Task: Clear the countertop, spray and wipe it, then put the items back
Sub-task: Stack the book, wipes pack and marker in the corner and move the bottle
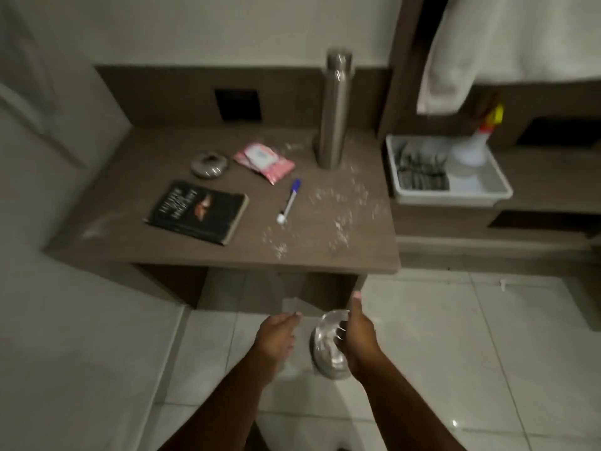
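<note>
Fingers of right hand curl round shiny bowl, thumb up.

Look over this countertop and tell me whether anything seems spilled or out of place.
Yes. White crumbs or powder are scattered over the right half of the brown wood-grain countertop, around the tall steel bottle and near the blue-capped white pen. A pale smear marks the left edge.
</note>
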Available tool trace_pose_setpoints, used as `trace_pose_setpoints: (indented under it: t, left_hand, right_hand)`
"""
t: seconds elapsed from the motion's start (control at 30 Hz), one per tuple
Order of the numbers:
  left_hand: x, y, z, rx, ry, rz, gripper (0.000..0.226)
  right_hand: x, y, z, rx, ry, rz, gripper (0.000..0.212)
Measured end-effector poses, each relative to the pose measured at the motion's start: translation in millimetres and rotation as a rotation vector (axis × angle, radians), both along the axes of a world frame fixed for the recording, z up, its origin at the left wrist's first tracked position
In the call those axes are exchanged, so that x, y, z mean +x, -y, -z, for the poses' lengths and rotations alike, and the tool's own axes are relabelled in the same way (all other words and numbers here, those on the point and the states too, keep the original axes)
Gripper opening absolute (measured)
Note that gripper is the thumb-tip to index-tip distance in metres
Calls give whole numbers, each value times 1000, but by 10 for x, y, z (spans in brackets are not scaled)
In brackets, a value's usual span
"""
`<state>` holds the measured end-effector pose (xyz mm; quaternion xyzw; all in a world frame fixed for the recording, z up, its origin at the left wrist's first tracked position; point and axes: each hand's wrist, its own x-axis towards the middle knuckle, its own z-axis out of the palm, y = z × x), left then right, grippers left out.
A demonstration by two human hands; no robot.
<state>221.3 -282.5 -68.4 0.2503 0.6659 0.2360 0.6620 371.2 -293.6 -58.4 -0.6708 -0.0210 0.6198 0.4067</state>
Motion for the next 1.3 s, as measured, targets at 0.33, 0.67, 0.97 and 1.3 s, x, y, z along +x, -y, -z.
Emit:
trace_pose_setpoints:
  t: [0.33, 0.67, 0.97, 1.3]
  left_hand:
    - [-1298, -758, -1241, 301, -193, -80, 16]
    - [-1596, -1334, -1106, 164, -98, -203, 22]
    - [-1700, -1926, -842, -137, 110, -501, 43]
    - [-1817, -2078, -974, -126, 212, -688, 27]
  right_hand:
    - [-1461, -1199, -1372, 425, 632, -326, 49]
    - [-1844, -2009, -1303, 405, 922, -907, 29]
    - [-1830, -2900, -551, 252, 1178, -1273, 45]
    - [-1909, -3187, -540, 332, 777, -1328, 32]
